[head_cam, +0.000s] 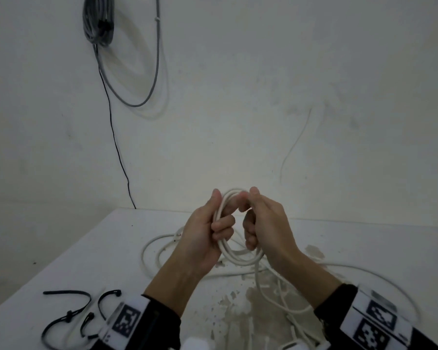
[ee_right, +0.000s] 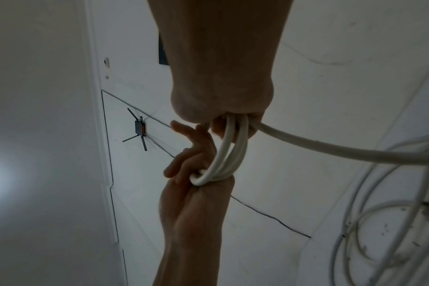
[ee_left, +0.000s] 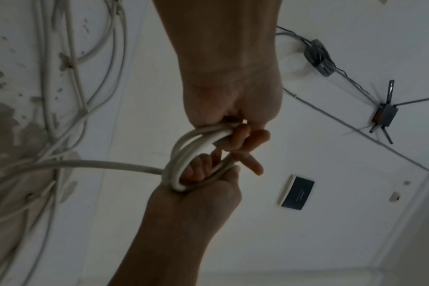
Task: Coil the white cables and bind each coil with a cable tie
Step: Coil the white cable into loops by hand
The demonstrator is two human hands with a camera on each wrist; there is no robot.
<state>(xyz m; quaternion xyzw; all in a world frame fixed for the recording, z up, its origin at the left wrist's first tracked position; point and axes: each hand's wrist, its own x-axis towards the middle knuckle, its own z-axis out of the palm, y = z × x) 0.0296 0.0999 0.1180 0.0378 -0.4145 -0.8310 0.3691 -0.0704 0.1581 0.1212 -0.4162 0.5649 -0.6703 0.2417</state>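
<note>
Both hands hold one small coil of white cable (head_cam: 239, 258) up above the table (head_cam: 91, 248). My left hand (head_cam: 208, 231) grips the coil's left side, with fingers curled through the loops. My right hand (head_cam: 261, 223) pinches the top of the coil and curls round its right side. In the left wrist view the coil (ee_left: 181, 154) runs between my left hand (ee_left: 233, 108) and my right hand (ee_left: 196, 195), and a loose tail (ee_left: 110, 164) leads off to the table. The right wrist view shows the same coil (ee_right: 229, 152). Black cable ties (head_cam: 68, 314) lie at the table's near left.
More loose white cable (head_cam: 157, 246) sprawls on the table under and behind the hands, over a stained patch (head_cam: 240, 299). A grey cable bundle (head_cam: 98, 21) and a thin black wire (head_cam: 114, 137) hang on the wall. The table's far edge (head_cam: 162, 210) meets that wall.
</note>
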